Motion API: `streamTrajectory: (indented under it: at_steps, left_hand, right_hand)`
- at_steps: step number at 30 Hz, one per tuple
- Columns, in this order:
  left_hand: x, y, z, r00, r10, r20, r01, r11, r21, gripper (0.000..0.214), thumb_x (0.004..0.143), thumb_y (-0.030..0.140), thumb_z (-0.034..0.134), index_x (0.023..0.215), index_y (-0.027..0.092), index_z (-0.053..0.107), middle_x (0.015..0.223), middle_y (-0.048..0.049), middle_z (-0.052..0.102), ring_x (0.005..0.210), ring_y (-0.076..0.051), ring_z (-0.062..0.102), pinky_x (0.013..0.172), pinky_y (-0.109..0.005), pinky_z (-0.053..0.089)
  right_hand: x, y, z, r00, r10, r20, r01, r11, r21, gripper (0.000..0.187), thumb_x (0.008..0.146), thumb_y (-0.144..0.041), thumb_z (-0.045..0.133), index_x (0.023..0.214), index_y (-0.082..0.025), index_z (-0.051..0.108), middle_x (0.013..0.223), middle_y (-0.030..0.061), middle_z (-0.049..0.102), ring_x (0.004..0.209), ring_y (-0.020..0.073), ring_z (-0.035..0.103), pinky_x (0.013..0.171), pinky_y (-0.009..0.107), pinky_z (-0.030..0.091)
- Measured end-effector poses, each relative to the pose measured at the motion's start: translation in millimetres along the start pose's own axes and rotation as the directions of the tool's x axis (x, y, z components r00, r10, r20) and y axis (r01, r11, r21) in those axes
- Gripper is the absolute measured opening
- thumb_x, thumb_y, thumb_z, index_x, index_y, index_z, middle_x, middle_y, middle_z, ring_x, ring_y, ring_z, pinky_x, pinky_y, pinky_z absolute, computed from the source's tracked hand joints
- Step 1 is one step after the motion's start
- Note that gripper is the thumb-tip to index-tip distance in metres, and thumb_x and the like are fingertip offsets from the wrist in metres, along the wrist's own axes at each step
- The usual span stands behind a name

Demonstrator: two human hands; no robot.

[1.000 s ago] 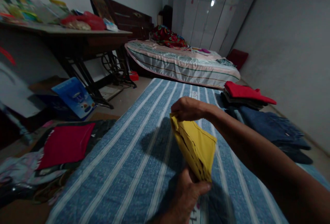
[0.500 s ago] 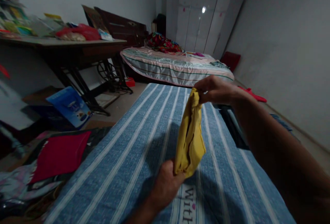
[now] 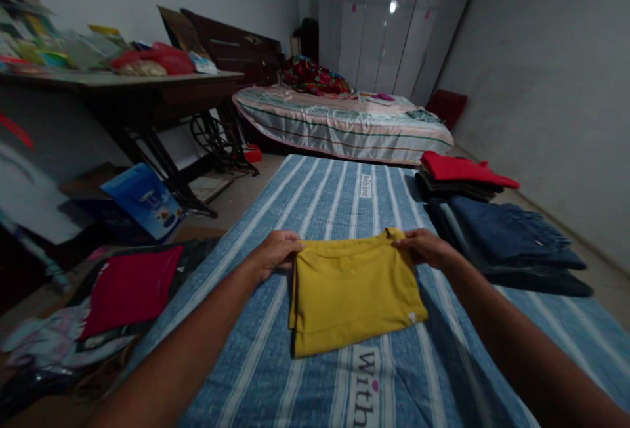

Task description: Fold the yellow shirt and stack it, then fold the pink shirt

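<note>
A folded yellow T-shirt spreads out flat between my two hands over the striped blue bedsheet. Its neckline edge faces away from me, and a small white mark shows at its lower right corner. My left hand pinches the far left corner, thumb on top. At the far right corner, my right hand grips the cloth near a bunched bit of collar. Whether the shirt's underside rests fully on the sheet I cannot tell.
Folded jeans lie stacked on the right, with a red garment on a dark pile behind them. At the left are a crimson cloth, a blue box and a sewing-machine table. Another bed stands beyond.
The yellow T-shirt has swung from upright and edge-on to flat and wide, lower down. My left hand moved to its far left corner; my right hand came down and nearer.
</note>
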State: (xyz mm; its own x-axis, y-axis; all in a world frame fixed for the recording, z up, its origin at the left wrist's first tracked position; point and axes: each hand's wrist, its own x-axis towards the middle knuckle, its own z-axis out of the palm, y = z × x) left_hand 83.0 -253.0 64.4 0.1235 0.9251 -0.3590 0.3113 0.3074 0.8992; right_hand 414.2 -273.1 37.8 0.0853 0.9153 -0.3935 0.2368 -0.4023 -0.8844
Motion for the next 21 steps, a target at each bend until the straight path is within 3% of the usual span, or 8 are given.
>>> streamTrajectory:
  at_steps: [1, 3, 7, 12, 17, 21]
  left_hand:
    - [5.8, -9.8, 5.3, 0.999, -0.018, -0.044, 0.018, 1.0, -0.006, 0.022, 0.072, 0.023, 0.054, 0.089, 0.01, 0.057, 0.061, 0.0054, 0.06, 0.064, -0.013, 0.061, 0.063, -0.023, 0.047]
    - [9.1, -24.9, 12.2, 0.992, -0.043, -0.119, 0.042, 0.999, -0.017, 0.029, 0.069, 0.029, 0.06, 0.092, 0.012, 0.055, 0.069, 0.0017, 0.064, 0.072, -0.017, 0.064, 0.063, -0.027, 0.05]
    - [-5.3, -41.8, 13.4, 0.98, -0.056, -0.192, 0.052, 0.998, -0.026, 0.042, 0.062, 0.035, 0.065, 0.097, 0.016, 0.054, 0.086, -0.0052, 0.068, 0.082, -0.022, 0.066, 0.062, -0.03, 0.052]
    - [-35.3, -66.3, 10.9, 0.943, 0.068, -0.326, 0.018, 0.967, 0.255, 0.029, 0.06, 0.04, 0.064, 0.079, 0.018, 0.058, 0.074, -0.0033, 0.066, 0.075, -0.022, 0.065, 0.066, -0.03, 0.051]
    - [-62.0, -86.2, 21.9, 0.98, 0.069, -0.185, -0.003, 0.941, 0.338, 0.029, 0.065, 0.049, 0.06, 0.067, 0.02, 0.059, 0.066, -0.0023, 0.066, 0.069, -0.022, 0.065, 0.065, -0.03, 0.049]
    - [-66.7, -92.2, 31.4, 0.984, 0.048, -0.172, 0.012, 0.944, 0.329, 0.031, 0.064, 0.051, 0.061, 0.07, 0.021, 0.06, 0.067, -0.0021, 0.067, 0.067, -0.022, 0.065, 0.063, -0.03, 0.049]
  right_hand:
    - [6.6, 16.0, 6.3, 0.997, 0.08, -0.015, -0.08, 0.997, 0.009, 0.031, 0.057, -0.034, 0.078, 0.057, -0.016, 0.053, 0.048, -0.0015, 0.055, 0.041, 0.011, 0.052, 0.041, 0.022, 0.042]
    - [13.9, 37.5, 12.9, 0.994, 0.107, -0.021, -0.106, 0.994, 0.031, 0.031, 0.062, -0.036, 0.076, 0.059, -0.017, 0.052, 0.046, -0.0044, 0.051, 0.039, 0.0088, 0.048, 0.039, 0.02, 0.038]
    - [12.2, 49.6, 10.8, 0.998, 0.061, -0.011, -0.061, 0.998, 0.018, 0.027, 0.065, -0.037, 0.073, 0.067, -0.017, 0.055, 0.05, -0.0044, 0.054, 0.043, 0.0088, 0.05, 0.04, 0.018, 0.038]
    - [5.9, 55.2, 9.5, 0.995, 0.02, -0.096, -0.02, 1.0, -0.007, 0.023, 0.063, -0.033, 0.071, 0.07, -0.017, 0.056, 0.048, -0.0071, 0.049, 0.041, 0.0076, 0.045, 0.036, 0.017, 0.032]
    - [5.9, 60.2, 10.9, 0.994, -0.006, -0.113, 0.002, 0.999, -0.041, 0.02, 0.065, -0.033, 0.067, 0.068, -0.016, 0.058, 0.046, -0.0065, 0.047, 0.039, 0.0074, 0.041, 0.035, 0.018, 0.029]
    - [9.4, 58.6, 12.2, 0.98, -0.062, -0.19, 0.04, 0.993, -0.113, 0.018, 0.068, -0.033, 0.062, 0.062, -0.017, 0.056, 0.045, -0.0061, 0.046, 0.039, 0.0073, 0.041, 0.039, 0.019, 0.031]
